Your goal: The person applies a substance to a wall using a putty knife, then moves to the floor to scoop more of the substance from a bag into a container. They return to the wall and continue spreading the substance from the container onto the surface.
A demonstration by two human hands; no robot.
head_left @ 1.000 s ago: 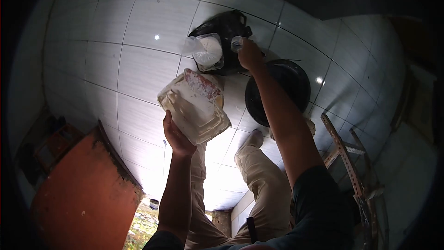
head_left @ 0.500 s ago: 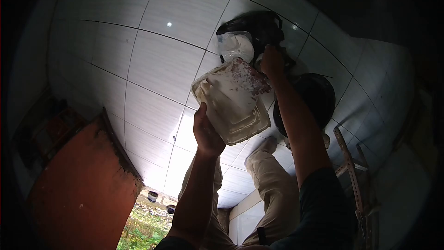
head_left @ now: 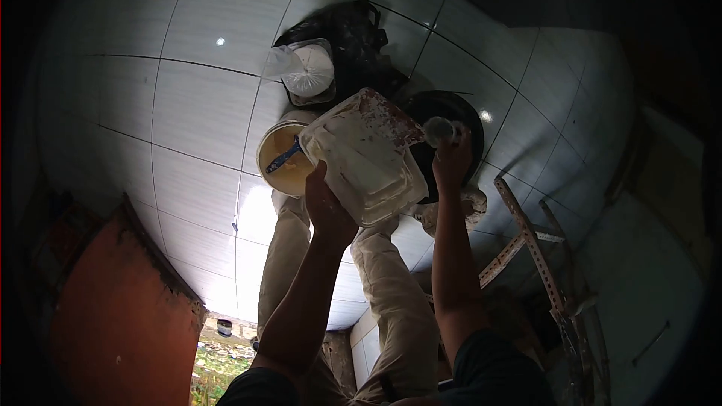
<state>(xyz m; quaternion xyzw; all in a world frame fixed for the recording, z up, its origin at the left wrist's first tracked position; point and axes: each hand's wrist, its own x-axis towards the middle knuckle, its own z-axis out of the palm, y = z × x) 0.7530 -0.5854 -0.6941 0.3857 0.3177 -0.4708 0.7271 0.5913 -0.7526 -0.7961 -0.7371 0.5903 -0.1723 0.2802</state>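
indoor work area | tiled floor (head_left: 197, 98) | white-smeared tray (head_left: 398, 188) | bucket (head_left: 286, 134)

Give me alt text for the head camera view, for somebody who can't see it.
A person's left hand holds a smeared tray, while the right hand holds a small cup over a black tub. On the tiled floor are a bucket with a blue tool in it and a black bag.

**Tiled floor with objects**

Before you, the pale tiled floor (head_left: 203, 90), dark-jointed, bears a crumpled black bag (head_left: 350, 41); nearer you stand a bucket (head_left: 299, 116) and, to its right, a round black basin (head_left: 453, 105). Whether the container (head_left: 331, 95) at the bag's edge rests on tile or bag cannot be told.
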